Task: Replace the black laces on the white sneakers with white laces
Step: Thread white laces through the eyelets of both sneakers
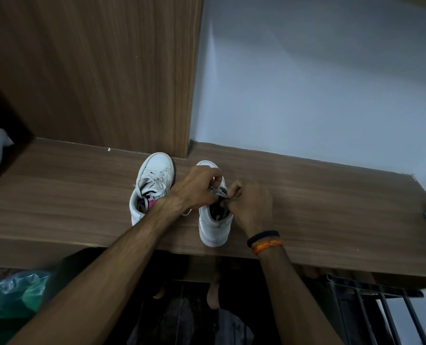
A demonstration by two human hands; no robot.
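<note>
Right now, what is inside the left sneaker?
Inside the left sneaker lie a pink insole or lining and loose lace ends tucked into the opening. The toe end is hidden under the tongue and lacing.

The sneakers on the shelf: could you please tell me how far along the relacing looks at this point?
Done, apparently: the left sneaker already carries white laces, loosely threaded. In hand: both hands work over the right sneaker, the left hand and right hand each pinching a pale lace near its upper eyelets. Left: finishing and tying that lace; how many eyelets remain is hidden by the hands.
</note>
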